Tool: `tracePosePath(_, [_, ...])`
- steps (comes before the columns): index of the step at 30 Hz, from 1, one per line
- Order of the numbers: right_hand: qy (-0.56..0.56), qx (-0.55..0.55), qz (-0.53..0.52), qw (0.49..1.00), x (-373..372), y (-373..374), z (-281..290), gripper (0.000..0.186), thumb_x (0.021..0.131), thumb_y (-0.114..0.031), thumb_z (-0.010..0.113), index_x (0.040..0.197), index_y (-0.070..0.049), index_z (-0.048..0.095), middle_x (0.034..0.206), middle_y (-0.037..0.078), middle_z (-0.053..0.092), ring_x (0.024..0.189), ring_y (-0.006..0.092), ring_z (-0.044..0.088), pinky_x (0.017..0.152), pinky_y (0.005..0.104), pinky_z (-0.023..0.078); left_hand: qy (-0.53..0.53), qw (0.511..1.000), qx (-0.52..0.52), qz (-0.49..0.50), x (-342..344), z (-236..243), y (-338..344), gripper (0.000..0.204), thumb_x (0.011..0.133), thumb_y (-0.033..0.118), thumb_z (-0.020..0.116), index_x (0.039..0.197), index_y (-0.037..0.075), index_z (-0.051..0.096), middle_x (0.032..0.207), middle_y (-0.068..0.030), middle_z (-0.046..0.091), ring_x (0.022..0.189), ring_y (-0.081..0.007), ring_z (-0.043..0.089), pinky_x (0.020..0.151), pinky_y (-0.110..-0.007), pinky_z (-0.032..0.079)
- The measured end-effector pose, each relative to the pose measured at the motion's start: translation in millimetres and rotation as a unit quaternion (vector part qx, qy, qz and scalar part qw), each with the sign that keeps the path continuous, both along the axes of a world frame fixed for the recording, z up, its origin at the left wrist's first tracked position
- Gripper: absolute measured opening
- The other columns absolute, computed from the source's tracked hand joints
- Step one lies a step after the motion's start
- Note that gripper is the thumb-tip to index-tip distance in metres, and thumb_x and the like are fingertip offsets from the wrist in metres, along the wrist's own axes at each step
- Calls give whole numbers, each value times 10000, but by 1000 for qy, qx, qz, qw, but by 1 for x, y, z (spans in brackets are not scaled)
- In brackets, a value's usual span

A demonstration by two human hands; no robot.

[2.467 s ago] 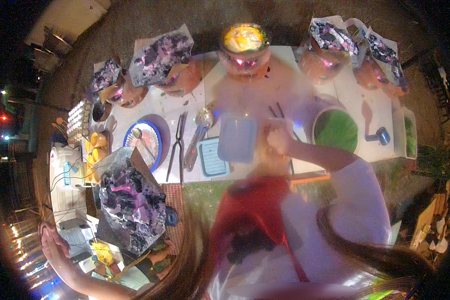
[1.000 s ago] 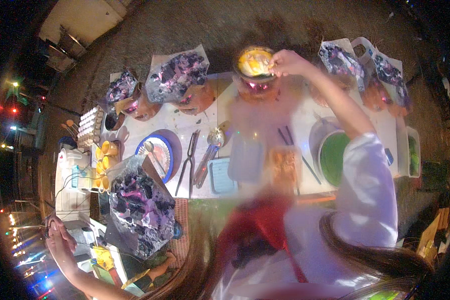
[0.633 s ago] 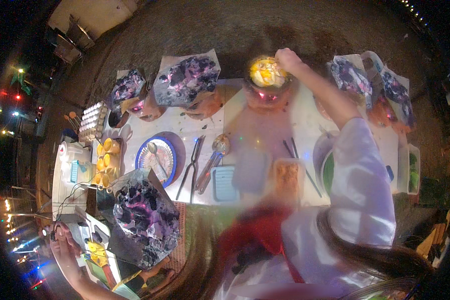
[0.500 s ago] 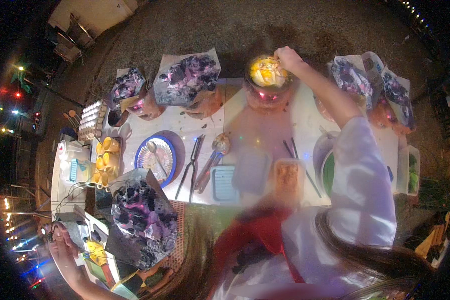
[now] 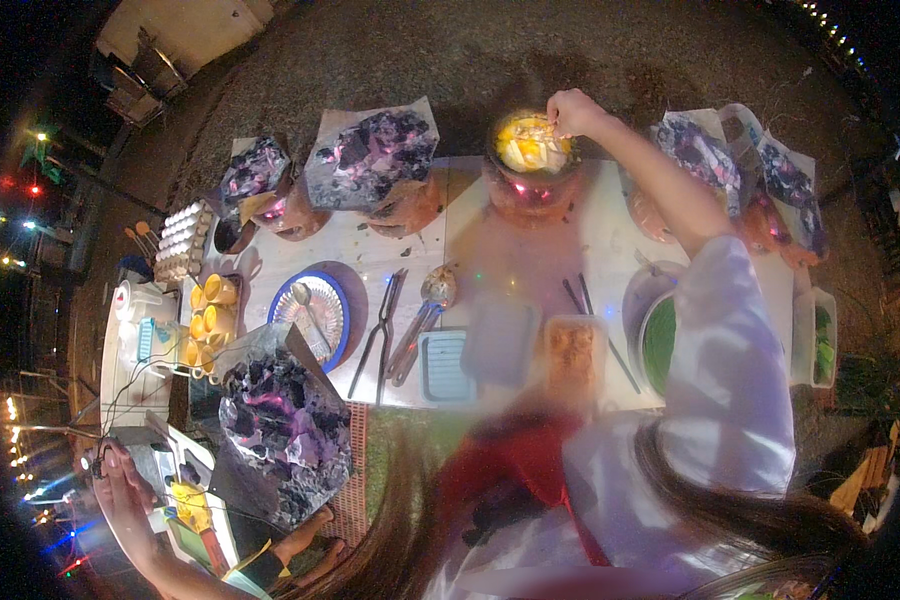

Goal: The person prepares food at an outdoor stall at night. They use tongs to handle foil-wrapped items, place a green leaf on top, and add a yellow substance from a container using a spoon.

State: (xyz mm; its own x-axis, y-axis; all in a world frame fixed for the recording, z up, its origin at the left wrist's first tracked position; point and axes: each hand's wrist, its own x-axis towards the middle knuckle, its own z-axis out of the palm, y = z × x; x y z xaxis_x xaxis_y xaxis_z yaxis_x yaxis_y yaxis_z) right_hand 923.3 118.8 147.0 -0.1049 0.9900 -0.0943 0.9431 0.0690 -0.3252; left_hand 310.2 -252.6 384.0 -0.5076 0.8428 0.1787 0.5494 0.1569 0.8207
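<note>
We see the right hand (image 5: 573,108) pinching something small, fingers together, over the round clay pot (image 5: 531,160) of glossy yellow food on the white surface (image 5: 490,250). Far down-left of that pot, the left hand (image 5: 120,478) touches cables; grip unclear.

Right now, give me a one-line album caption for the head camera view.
Night-time outdoor table: right hand reaching over yellow food in a clay pot, beside foil sheets heaped with charcoal.

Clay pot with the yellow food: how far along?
Done: clay pot sits on glowing embers, yellow food inside. In hand: right hand at its rim, fingertips over the food, grip unclear. Left: orange filling container is open on the table; the left hand is off at the side.
</note>
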Motion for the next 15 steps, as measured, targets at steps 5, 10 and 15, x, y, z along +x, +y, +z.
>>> tracePosePath(5, [-30,65,21,997,-2,-1,-4,235,572,-52,742,788,-48,648,746,108,642,709,207,642,656,325,506,2,1000,-1,-1,-1,1,1,211,887,301,517,859,93,538,572,60,422,429,-7,320,381,-174,197])
tracePosePath(10, [-74,142,3,987,-3,-1,-31,271,546,-78,740,805,-72,656,843,140,635,798,289,621,716,355,506,3,1000,-5,1,-5,2,0,211,888,302,516,851,96,537,572,59,419,430,-9,317,383,-174,198])
tracePosePath(15, [61,76,6,995,10,15,-14,231,581,-89,719,803,-61,660,775,120,647,709,224,640,664,329,521,12,1000,-15,20,-5,4,-1,211,888,303,515,843,98,536,572,59,416,430,-10,314,385,-174,198])
